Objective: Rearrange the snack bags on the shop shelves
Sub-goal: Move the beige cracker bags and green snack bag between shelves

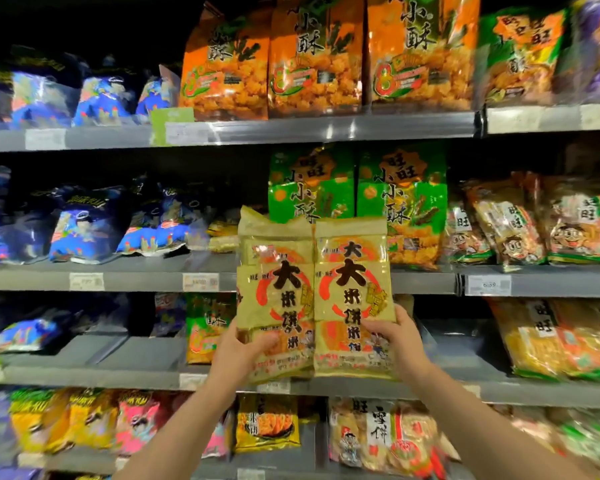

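A: What do the hands carry?

B: 2 pale yellow rice cracker bags, upright and side by side, touching along the inner edges, held up in front of the middle shelves. The left bag [276,296] has a red ring with big black characters; the right bag [354,296] looks the same.

A: And the grip?

B: The left hand [238,348] pinches the left bag low (thumb on the front). The right hand [397,336] clamps the right bag's lower edge.

A: Free room?

B: The grey shelf [125,358] left of the bags is mostly bare.
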A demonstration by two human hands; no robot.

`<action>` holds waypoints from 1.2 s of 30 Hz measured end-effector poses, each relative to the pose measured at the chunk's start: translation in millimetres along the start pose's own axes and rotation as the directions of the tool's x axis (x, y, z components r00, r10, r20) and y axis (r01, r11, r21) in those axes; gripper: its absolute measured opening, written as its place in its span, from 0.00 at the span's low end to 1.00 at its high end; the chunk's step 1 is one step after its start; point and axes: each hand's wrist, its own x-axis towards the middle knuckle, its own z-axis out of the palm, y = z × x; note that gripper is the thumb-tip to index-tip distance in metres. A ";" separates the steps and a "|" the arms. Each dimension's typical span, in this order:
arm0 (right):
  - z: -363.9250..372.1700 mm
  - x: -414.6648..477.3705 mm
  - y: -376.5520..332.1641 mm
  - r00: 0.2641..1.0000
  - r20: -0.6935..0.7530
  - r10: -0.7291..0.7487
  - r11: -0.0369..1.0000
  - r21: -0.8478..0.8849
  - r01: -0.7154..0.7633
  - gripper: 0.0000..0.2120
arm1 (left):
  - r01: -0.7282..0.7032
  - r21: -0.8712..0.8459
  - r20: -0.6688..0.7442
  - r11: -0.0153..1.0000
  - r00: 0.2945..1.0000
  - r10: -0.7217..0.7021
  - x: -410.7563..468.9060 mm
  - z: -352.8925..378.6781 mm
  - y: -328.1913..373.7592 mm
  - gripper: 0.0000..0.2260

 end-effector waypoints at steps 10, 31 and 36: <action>-95.9 -21.5 52.3 0.986 -0.088 0.145 0.989 -0.021 -0.147 0.30 | 0.160 0.019 0.237 0.987 0.958 -0.160 -25.3 73.5 -61.5 0.21; -150.4 32.8 102.7 0.949 -0.071 0.308 0.950 -0.024 -0.310 0.25 | 0.442 -0.154 0.278 0.884 0.878 -0.390 26.6 135.6 -122.5 0.26; -150.9 70.5 93.7 0.956 -0.080 0.281 0.957 -0.052 -0.285 0.21 | 0.386 -0.158 0.260 0.909 0.904 -0.338 69.3 145.0 -106.8 0.30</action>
